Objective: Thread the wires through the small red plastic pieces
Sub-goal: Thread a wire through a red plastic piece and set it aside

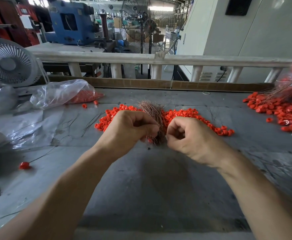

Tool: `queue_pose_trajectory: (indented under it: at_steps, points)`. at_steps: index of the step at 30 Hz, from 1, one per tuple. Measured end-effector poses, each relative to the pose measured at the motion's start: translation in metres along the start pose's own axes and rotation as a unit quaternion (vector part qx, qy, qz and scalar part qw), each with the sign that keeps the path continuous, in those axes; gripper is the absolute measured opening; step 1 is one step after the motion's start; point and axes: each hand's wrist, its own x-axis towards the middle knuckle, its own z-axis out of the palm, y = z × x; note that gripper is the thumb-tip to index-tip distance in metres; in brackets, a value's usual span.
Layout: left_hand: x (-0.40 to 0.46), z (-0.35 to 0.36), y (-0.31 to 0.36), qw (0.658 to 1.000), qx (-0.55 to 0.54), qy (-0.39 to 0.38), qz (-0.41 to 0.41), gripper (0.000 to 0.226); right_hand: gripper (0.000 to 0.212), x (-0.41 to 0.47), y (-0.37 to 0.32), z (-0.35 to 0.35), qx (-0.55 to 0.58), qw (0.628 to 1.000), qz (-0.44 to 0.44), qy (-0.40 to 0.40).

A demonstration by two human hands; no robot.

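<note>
A bundle of thin copper-coloured wires [152, 110] stands up between my two hands at the middle of the grey table [150, 179]. My left hand [129, 130] grips the bundle with curled fingers. My right hand [190, 135] has its fingers curled close against the bundle's right side; what its fingertips pinch is hidden. Behind both hands lies a spread of small red plastic pieces [185, 115]. One red piece with a wire through it [24, 165] lies at the left.
A heap of threaded red pieces with wires [283, 111] fills the right edge. A clear bag holding red pieces [69, 94] and crumpled plastic sheet [29, 123] lie at the left, beside a white fan [8, 63]. A railing [159, 59] runs behind the table.
</note>
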Motion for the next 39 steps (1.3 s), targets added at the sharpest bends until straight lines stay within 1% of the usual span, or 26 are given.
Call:
queue_pose_trajectory:
  at_steps: [3,6,8,10,14,17,19,22,28,32,34,36,39]
  points:
    - [0.000,-0.001,0.000,1.000,-0.005,0.024,-0.001,0.008,0.010,0.002,0.000,0.004,0.059,0.998,0.004,0.011]
    - [0.000,0.001,0.002,1.000,-0.010,0.015,0.022,0.007,0.005,0.002,-0.004,0.008,0.135,0.991,-0.004,-0.001]
    - [0.000,0.003,0.002,0.999,-0.009,0.028,0.031,0.005,0.002,0.003,-0.008,0.012,0.157,0.988,-0.002,0.011]
    - [0.000,0.003,0.002,0.998,-0.007,0.052,0.028,0.004,0.008,0.004,-0.008,0.014,0.163,0.986,0.007,0.038]
    - [-0.001,0.006,0.000,0.995,0.062,0.078,0.030,0.010,0.013,0.004,-0.006,0.016,0.115,0.991,0.008,0.062]
    - [-0.001,0.007,-0.002,0.990,0.109,0.081,0.032,0.010,0.013,0.003,-0.004,0.015,0.091,0.994,0.005,0.059]
    - [-0.001,0.007,-0.002,0.989,0.121,0.078,0.031,0.013,0.012,0.003,-0.005,0.015,0.085,0.995,0.005,0.051]
    - [-0.001,0.006,-0.002,0.987,0.143,0.055,0.042,0.016,0.012,0.002,-0.005,0.016,0.086,0.995,-0.007,0.044]
    - [-0.002,0.002,0.002,0.976,0.205,-0.002,0.068,0.013,0.013,0.001,-0.005,0.014,0.012,1.000,-0.019,0.013]
    - [-0.002,0.000,0.002,0.974,0.217,-0.013,0.066,0.015,0.014,0.001,-0.005,0.013,-0.001,1.000,-0.020,0.001]
    - [-0.001,-0.002,0.002,0.976,0.209,0.009,0.052,0.016,0.015,0.001,-0.003,0.013,0.011,1.000,-0.017,0.014]
    - [0.001,-0.008,0.000,0.977,0.201,0.065,0.026,0.015,0.016,0.002,-0.001,0.014,0.022,0.999,-0.016,0.043]
    - [0.005,-0.021,-0.005,0.963,0.223,0.149,-0.029,0.014,0.016,0.004,0.004,0.013,0.042,0.995,0.000,0.087]
